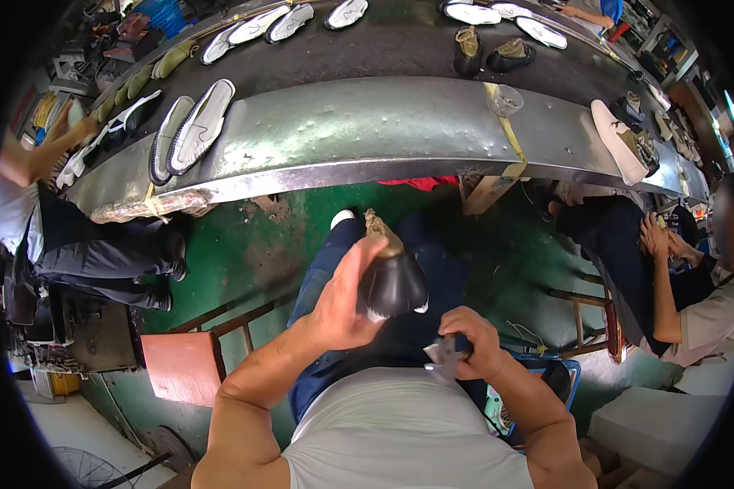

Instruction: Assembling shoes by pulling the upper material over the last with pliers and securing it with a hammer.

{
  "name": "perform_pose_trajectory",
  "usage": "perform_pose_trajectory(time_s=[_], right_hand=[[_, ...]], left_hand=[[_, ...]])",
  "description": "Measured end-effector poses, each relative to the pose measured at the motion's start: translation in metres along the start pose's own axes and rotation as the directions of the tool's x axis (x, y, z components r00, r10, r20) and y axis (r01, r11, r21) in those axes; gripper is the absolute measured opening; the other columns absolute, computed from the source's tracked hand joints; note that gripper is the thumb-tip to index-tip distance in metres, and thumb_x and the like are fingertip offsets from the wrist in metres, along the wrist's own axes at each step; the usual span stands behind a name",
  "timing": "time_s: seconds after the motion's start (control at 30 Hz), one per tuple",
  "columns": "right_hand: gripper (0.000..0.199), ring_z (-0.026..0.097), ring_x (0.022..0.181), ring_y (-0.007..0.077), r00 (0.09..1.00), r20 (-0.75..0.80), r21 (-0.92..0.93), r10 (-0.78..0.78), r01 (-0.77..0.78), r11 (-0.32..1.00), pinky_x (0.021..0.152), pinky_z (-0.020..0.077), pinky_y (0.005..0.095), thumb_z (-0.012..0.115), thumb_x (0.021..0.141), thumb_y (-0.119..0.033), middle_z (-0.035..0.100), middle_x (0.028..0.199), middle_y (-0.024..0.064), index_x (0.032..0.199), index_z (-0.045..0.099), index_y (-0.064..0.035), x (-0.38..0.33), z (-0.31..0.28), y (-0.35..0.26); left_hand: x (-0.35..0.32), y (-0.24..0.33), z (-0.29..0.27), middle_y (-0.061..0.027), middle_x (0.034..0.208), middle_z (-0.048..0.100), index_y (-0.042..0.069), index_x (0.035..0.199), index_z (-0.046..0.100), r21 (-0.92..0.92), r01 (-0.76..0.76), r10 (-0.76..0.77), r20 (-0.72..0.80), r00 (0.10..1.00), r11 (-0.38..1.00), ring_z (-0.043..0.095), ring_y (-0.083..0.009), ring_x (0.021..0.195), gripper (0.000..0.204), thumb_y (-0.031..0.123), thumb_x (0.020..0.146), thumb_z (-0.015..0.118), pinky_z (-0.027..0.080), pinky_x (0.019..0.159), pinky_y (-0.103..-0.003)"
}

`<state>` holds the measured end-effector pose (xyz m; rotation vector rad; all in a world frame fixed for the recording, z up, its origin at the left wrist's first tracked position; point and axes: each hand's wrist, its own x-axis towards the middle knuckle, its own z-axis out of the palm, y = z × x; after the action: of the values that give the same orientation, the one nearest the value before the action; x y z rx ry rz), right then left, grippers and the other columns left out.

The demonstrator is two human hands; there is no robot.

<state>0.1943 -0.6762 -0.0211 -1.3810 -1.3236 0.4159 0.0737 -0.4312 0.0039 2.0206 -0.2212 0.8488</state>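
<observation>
In front of my lap is a black-toed shoe (395, 287) with a brownish, gathered upper part and white bits at its lower edge. My left hand (344, 295) lies along its left side, with long fingers reaching up and the thumb side near the white edge; part of the grip is hidden. To the right, apart from the shoe, my right hand (476, 341) is closed round metal pincers (444, 355). The pincers' jaws point left, towards the shoe's lower end.
A dented metal bench (367, 122) curves ahead, carrying white soles (202, 126), a clear cup (506, 100) and a cream shoe (620, 143). A seated person (669, 285) works at right; another person (73, 228) stands at left. A pink-topped stool (183, 367) stands left, a blue crate (575, 375) right.
</observation>
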Motion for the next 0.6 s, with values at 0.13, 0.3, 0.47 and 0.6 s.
perform_pose_trajectory(time_s=[0.13, 0.3, 0.47, 0.6], right_hand=[[0.046, 0.06, 0.087, 0.0206, 0.957, -0.286, 0.088, 0.048, -0.023, 0.996, 0.077, 0.0497, 0.0301, 0.073, 0.087, -0.024, 0.061, 0.112, 0.0115, 0.121, 0.05, -0.003, 0.002, 0.014, 0.01], [0.07, 0.056, 0.086, 0.0121, 0.868, -0.168, 0.376, 0.468, -0.382, 0.844, 0.079, 0.0488, 0.0286, 0.079, 0.083, -0.037, 0.061, 0.123, 0.0091, 0.131, 0.044, 0.0001, 0.009, 0.022, 0.024], [0.059, 0.059, 0.086, 0.0111, 0.675, -0.203, 0.09, 0.709, -0.708, 0.7, 0.077, 0.0513, 0.0289, 0.086, 0.075, -0.027, 0.064, 0.095, 0.0067, 0.115, 0.052, 0.0003, 0.001, 0.048, 0.067], [0.058, 0.066, 0.08, 0.0242, 0.427, -0.106, 0.304, 0.898, -0.846, 0.438, 0.073, 0.0549, 0.0355, 0.081, 0.077, -0.029, 0.066, 0.095, 0.0152, 0.114, 0.053, 0.0057, -0.014, 0.053, 0.083]], left_hand=[[0.011, 0.003, -0.006, -0.032, 0.143, 0.043, -0.006, 0.152, 0.016, 0.149, -0.264, 0.255, 0.081, 0.964, 0.953, 0.05, -0.0515, 0.126, 0.106, -0.005, 0.065, 0.078, 0.038, 0.109, -0.057], [0.017, 0.009, -0.002, -0.0262, 0.144, 0.046, 0.001, 0.151, 0.024, -0.068, 0.173, -0.16, 0.165, 0.973, 0.983, 0.049, -0.0363, 0.133, 0.091, -0.001, 0.079, 0.078, 0.042, 0.107, -0.05], [-0.039, -0.074, 0.051, -0.0223, 0.139, 0.05, 0.0, 0.143, 0.046, -0.002, 0.693, -0.678, 0.21, 0.705, 0.721, 0.057, -0.031, 0.122, 0.062, 0.033, 0.094, 0.067, 0.045, 0.103, -0.033], [-0.053, -0.076, 0.059, -0.0092, 0.108, 0.068, -0.001, 0.127, 0.061, 0.02, 0.877, -0.851, 0.251, 0.461, 0.48, 0.061, -0.0114, 0.097, 0.038, 0.028, 0.103, 0.055, 0.049, 0.088, -0.027]])
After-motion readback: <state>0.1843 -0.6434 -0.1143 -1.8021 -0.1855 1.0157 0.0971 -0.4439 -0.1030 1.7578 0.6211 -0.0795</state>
